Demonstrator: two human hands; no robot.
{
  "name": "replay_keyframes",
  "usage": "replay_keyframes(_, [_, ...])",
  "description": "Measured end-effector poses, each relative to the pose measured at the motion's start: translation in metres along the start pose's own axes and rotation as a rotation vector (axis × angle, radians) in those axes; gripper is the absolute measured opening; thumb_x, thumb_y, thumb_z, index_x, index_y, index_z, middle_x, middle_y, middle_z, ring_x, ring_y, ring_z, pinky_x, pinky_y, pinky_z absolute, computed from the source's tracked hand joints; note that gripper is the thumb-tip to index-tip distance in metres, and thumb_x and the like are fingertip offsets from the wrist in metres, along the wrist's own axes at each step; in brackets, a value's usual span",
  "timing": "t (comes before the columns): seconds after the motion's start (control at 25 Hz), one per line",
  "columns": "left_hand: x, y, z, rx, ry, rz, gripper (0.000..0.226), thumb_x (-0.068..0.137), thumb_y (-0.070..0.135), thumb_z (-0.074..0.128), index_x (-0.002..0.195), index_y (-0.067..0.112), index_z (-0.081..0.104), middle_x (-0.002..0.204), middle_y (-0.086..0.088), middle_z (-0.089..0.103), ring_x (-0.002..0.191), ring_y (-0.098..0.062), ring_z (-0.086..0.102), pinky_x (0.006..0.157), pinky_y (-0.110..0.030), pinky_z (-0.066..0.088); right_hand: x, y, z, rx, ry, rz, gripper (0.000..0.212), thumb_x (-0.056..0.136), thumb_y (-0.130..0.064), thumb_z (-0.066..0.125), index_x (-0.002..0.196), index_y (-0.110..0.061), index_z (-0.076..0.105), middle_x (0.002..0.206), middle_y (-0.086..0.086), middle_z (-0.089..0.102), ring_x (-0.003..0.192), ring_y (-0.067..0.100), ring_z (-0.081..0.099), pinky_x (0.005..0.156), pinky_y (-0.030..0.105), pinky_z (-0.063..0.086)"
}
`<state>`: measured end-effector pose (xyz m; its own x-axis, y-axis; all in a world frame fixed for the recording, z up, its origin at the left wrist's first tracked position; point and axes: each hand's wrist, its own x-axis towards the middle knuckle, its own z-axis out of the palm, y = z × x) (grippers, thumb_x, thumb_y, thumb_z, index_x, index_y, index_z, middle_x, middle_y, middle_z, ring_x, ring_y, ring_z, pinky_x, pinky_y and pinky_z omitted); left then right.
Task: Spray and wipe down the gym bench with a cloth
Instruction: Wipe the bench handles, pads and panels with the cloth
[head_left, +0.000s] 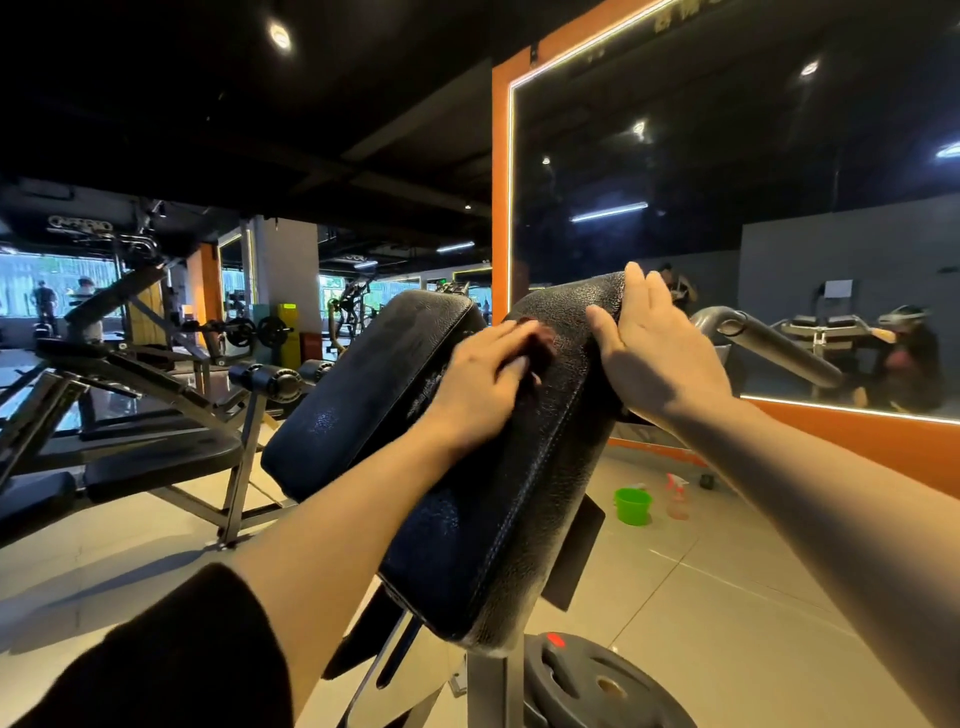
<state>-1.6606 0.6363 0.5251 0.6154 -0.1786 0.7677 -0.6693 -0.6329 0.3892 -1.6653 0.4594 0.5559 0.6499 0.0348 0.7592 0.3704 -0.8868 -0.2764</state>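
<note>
Two black padded cushions of the gym bench stand tilted in front of me, a left pad (363, 384) and a right pad (519, 493). My left hand (483, 379) presses a dark reddish cloth (543, 345) onto the upper part of the right pad, in the gap between the two. Up at that pad's top right edge, my right hand (654, 348) lies with straight fingers over the rim. A spray bottle (678, 496) with a pink trigger stands on the floor to the right, away from both hands.
A green bucket (632, 506) sits on the tiled floor beside the spray bottle. A weight plate (597, 686) lies at the bench's foot. Another bench frame (156, 415) stands to the left. An orange-framed mirror (727, 208) covers the right wall. People stand far off at the left.
</note>
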Motion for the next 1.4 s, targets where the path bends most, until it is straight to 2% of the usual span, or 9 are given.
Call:
replay_keyframes(0.24, [-0.008, 0.005, 0.008, -0.023, -0.019, 0.206, 0.047, 0.093, 0.008, 0.046, 0.137, 0.023, 0.052, 0.143, 0.004, 0.046, 0.133, -0.01, 0.038, 0.114, -0.018, 0.022, -0.003, 0.004, 0.001, 0.01, 0.0, -0.014, 0.066, 0.101, -0.051, 0.023, 0.154, -0.017, 0.004, 0.162, 0.007, 0.007, 0.147, 0.024, 0.016, 0.114, 0.043, 0.024])
replay_keyframes(0.4, [0.013, -0.016, -0.002, 0.002, 0.117, -0.178, 0.045, 0.096, 0.003, 0.047, 0.134, 0.024, 0.056, 0.141, 0.001, 0.048, 0.133, -0.017, 0.042, 0.114, -0.029, 0.028, -0.006, 0.002, 0.001, 0.0, -0.011, -0.011, 0.065, 0.102, -0.05, 0.022, 0.155, -0.018, 0.002, 0.162, 0.007, 0.003, 0.148, 0.024, 0.012, 0.115, 0.042, 0.022])
replay_keyframes(0.56, [-0.011, -0.002, 0.003, -0.091, -0.02, 0.14, 0.049, 0.094, -0.004, 0.049, 0.133, 0.025, 0.056, 0.143, 0.004, 0.047, 0.134, -0.007, 0.039, 0.115, -0.021, 0.027, -0.007, 0.002, -0.001, 0.023, -0.015, -0.019, 0.064, 0.102, -0.048, 0.023, 0.155, -0.018, 0.002, 0.162, 0.008, 0.003, 0.148, 0.024, 0.012, 0.115, 0.043, 0.021])
replay_keyframes(0.72, [0.003, -0.019, -0.004, 0.002, 0.114, -0.172, 0.043, 0.097, 0.003, 0.048, 0.135, 0.022, 0.055, 0.142, 0.0, 0.048, 0.134, -0.016, 0.04, 0.114, -0.026, 0.027, -0.01, 0.002, -0.002, 0.022, -0.014, -0.016, 0.064, 0.103, -0.047, 0.024, 0.155, -0.018, 0.003, 0.162, 0.007, 0.003, 0.148, 0.024, 0.012, 0.116, 0.043, 0.02])
replay_keyframes(0.92, [-0.009, 0.014, 0.006, -0.103, -0.057, 0.188, 0.047, 0.094, 0.0, 0.049, 0.134, 0.024, 0.054, 0.144, 0.003, 0.045, 0.134, -0.007, 0.037, 0.115, -0.021, 0.026, -0.012, 0.001, -0.004, 0.035, -0.009, -0.02, 0.062, 0.103, -0.046, 0.024, 0.155, -0.018, 0.006, 0.162, 0.008, 0.006, 0.148, 0.025, 0.014, 0.115, 0.044, 0.021])
replay_keyframes(1.0, [0.004, -0.001, -0.001, -0.064, 0.008, 0.018, 0.045, 0.096, 0.002, 0.047, 0.137, 0.021, 0.052, 0.144, 0.0, 0.045, 0.135, -0.013, 0.038, 0.116, -0.028, 0.026, -0.013, 0.0, -0.006, 0.045, -0.003, -0.015, 0.061, 0.103, -0.045, 0.025, 0.155, -0.018, 0.008, 0.162, 0.007, 0.007, 0.148, 0.025, 0.015, 0.116, 0.043, 0.021])
replay_keyframes(1.08, [0.011, -0.006, -0.001, -0.012, 0.101, -0.223, 0.041, 0.099, 0.007, 0.046, 0.137, 0.02, 0.052, 0.143, -0.003, 0.046, 0.134, -0.019, 0.04, 0.116, -0.034, 0.028, -0.014, -0.001, -0.007, 0.043, 0.005, -0.011, 0.059, 0.104, -0.043, 0.026, 0.155, -0.017, 0.01, 0.162, 0.006, 0.009, 0.147, 0.025, 0.018, 0.115, 0.043, 0.022])
replay_keyframes(1.28, [0.003, 0.019, 0.007, -0.07, -0.036, 0.124, 0.045, 0.096, 0.001, 0.048, 0.137, 0.021, 0.052, 0.143, 0.004, 0.045, 0.132, -0.005, 0.037, 0.113, -0.017, 0.024, -0.016, 0.0, -0.008, 0.115, 0.049, -0.017, 0.049, 0.103, -0.036, 0.034, 0.147, -0.016, 0.028, 0.154, 0.009, 0.034, 0.135, 0.033, 0.04, 0.105, 0.045, 0.036])
replay_keyframes(1.4, [0.02, 0.011, 0.002, 0.002, 0.068, -0.135, 0.042, 0.099, 0.007, 0.046, 0.139, 0.02, 0.05, 0.145, -0.001, 0.044, 0.135, -0.016, 0.037, 0.11, -0.022, 0.023, -0.016, -0.001, -0.008, 0.136, 0.064, -0.007, 0.041, 0.102, -0.032, 0.036, 0.14, -0.014, 0.034, 0.143, 0.009, 0.047, 0.124, 0.033, 0.049, 0.098, 0.043, 0.04])
